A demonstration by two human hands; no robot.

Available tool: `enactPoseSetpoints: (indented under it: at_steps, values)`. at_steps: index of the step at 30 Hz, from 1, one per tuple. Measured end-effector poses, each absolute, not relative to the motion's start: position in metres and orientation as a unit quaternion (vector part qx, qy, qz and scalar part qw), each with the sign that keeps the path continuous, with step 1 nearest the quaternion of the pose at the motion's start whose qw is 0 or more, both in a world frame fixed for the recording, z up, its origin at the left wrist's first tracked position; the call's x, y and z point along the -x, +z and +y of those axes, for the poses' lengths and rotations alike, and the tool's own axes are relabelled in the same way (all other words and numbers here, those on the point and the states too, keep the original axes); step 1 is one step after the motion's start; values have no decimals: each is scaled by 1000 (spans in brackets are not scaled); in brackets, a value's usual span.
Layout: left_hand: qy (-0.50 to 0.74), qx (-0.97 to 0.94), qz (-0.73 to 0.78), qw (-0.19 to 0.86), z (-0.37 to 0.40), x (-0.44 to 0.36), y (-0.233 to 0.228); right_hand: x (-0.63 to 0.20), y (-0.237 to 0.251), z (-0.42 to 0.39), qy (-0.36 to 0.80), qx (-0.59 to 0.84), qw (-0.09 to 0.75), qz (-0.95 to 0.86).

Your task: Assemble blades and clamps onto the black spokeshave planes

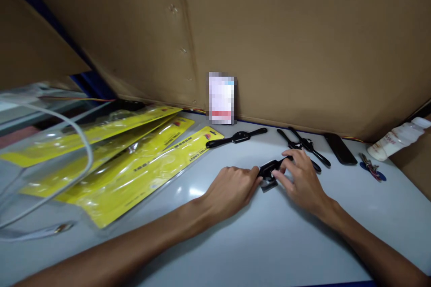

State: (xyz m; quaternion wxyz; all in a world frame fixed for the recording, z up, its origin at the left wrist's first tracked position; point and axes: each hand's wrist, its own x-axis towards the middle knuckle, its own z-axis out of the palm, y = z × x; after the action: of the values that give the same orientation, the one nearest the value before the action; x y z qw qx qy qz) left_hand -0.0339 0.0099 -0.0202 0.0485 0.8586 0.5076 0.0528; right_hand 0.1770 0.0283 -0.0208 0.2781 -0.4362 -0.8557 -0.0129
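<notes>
Both hands, the left hand (pixel 232 188) and the right hand (pixel 301 177), are closed on the black two-handled metal spokeshave (pixel 271 170), apparently steadied flat on the pale grey tabletop (pixel 276 242), near the yellow plastic blister packs (pixel 141 161).

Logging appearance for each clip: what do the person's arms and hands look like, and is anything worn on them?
Both arms are bare to the frame edge: no sleeves, gloves, watch or rings show on the left hand or right hand. Slim forearms, short nails, no markings.
</notes>
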Motion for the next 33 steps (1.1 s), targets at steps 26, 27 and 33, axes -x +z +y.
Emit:
enactPoseSetpoints:
  at_steps: [26, 27, 33]
  values:
    - [45, -849, 516, 101, 7, 39, -16, -177, -25, 19, 2, 366, 290, -885]
    - [45, -849, 517, 100, 7, 40, -16, -176, -25, 18, -4, 371, 288, -883]
    - [40, -846, 522, 102, 8, 40, -15, -173, -22, 15, -33, 375, 277, -884]
